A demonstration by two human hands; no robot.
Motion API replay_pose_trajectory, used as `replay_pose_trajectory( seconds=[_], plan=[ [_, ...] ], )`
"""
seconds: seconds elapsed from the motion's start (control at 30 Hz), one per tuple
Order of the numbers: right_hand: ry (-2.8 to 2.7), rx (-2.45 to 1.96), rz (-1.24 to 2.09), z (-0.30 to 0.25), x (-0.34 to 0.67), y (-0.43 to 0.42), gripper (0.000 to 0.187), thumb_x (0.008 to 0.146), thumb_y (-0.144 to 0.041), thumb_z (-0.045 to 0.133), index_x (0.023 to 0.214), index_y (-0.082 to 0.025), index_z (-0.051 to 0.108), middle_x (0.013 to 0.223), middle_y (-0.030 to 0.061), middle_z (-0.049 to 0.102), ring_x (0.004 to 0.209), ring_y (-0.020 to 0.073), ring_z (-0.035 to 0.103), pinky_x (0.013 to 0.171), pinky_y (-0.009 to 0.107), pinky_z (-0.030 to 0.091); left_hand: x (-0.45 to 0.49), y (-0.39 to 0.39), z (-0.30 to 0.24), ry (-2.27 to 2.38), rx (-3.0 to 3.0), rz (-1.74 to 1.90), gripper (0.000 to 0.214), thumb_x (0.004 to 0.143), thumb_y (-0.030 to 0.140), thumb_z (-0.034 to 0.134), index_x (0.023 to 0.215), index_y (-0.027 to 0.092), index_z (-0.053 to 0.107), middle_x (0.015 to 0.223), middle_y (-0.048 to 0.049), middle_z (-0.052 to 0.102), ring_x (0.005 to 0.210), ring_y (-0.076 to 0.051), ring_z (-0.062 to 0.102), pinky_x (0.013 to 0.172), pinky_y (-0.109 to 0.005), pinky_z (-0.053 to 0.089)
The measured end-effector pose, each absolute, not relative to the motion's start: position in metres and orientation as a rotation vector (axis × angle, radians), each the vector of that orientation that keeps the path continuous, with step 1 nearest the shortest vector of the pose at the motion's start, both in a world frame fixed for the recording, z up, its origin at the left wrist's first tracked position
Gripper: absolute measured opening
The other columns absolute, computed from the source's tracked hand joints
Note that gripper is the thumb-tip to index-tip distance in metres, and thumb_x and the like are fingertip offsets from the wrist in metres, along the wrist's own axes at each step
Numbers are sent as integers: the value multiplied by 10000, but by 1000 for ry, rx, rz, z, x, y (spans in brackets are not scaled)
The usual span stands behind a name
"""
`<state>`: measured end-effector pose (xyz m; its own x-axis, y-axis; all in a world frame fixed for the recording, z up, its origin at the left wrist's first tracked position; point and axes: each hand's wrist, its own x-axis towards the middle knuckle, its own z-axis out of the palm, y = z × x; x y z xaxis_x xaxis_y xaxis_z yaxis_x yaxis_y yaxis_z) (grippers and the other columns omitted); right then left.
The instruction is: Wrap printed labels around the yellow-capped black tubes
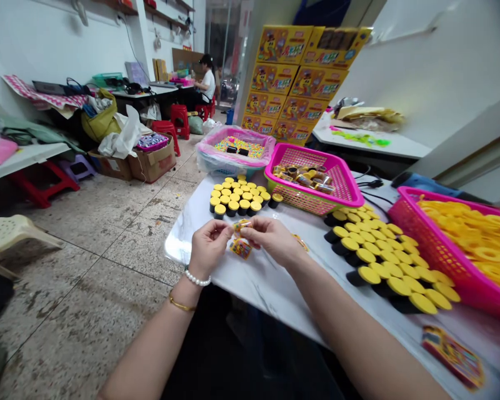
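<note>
Both my hands meet over the near edge of a white marble-look table (270, 283). My left hand (207, 247), with a pearl bracelet and a gold bangle at the wrist, pinches a small colourful printed sticker strip (240, 247). My right hand (270, 238) pinches the same strip from the other side, fingers closed on it. Just beyond them stands a cluster of black containers with yellow lids (238, 197). A longer band of the same yellow-lidded containers (383, 258) runs along the table to the right.
A pink basket (345, 189) holds wrapped items; another pink basket (441, 250) at right holds yellow rings. A bag-lined bin (233, 158) of coloured pieces sits behind. Yellow cartons (300, 83) are stacked beyond. A person (206, 83) sits far back. A plastic stool (8, 236) stands at left.
</note>
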<state>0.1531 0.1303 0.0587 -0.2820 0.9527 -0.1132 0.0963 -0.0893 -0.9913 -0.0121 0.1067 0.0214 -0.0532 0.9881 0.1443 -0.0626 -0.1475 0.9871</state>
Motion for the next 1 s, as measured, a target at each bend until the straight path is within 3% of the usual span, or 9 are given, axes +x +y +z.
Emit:
replay_pose_trajectory(
  seconds=[0.13, 0.3, 0.5, 0.7, 0.83, 1.0],
  plan=[
    [-1388, -1168, 1523, 49, 141, 126, 384, 555, -419, 861, 676, -180, 585, 589, -39, 595, 518, 87, 502, 511, 228, 400, -14, 106, 22, 1122, 1245, 1417, 198, 787, 373, 708, 762, 177, 711, 667, -9, 647, 580, -115, 548, 543, -240, 431],
    [-1362, -1242, 1273, 44, 141, 129, 427, 541, -443, 871, 602, -196, 528, 568, -52, 554, 525, 90, 487, 516, 234, 404, -13, 110, 18, 1169, 1314, 1459, 187, 785, 358, 726, 804, 178, 772, 786, -52, 705, 736, -156, 617, 684, -274, 484],
    [-1369, -1247, 1225, 44, 137, 127, 396, 555, -477, 859, 650, -192, 600, 612, -27, 607, 545, 100, 515, 527, 241, 434, -12, 114, 19, 1218, 1161, 1366, 251, 746, 371, 751, 887, 164, 740, 765, -21, 691, 548, -93, 506, 529, -233, 411],
    [-1356, -1241, 1392, 42, 143, 133, 394, 594, -504, 840, 709, -170, 666, 617, -14, 633, 509, 87, 505, 496, 229, 414, -12, 114, 17, 1158, 1216, 1319, 176, 768, 325, 722, 822, 159, 749, 753, -39, 713, 653, -135, 592, 624, -256, 470],
    [-1287, -1250, 1295, 39, 143, 133, 422, 611, -537, 828, 610, -180, 605, 537, -32, 573, 477, 80, 452, 486, 235, 366, -11, 111, 17, 1252, 1146, 1467, 221, 818, 387, 676, 844, 171, 714, 744, -20, 683, 625, -117, 568, 569, -230, 441],
    [-1305, -1259, 1182, 41, 140, 129, 460, 627, -574, 813, 590, -186, 569, 563, -20, 576, 526, 98, 480, 525, 243, 377, -12, 106, 20, 1313, 1171, 1502, 330, 858, 472, 620, 764, 173, 723, 662, -29, 648, 643, -143, 592, 525, -235, 415]
  ],
)
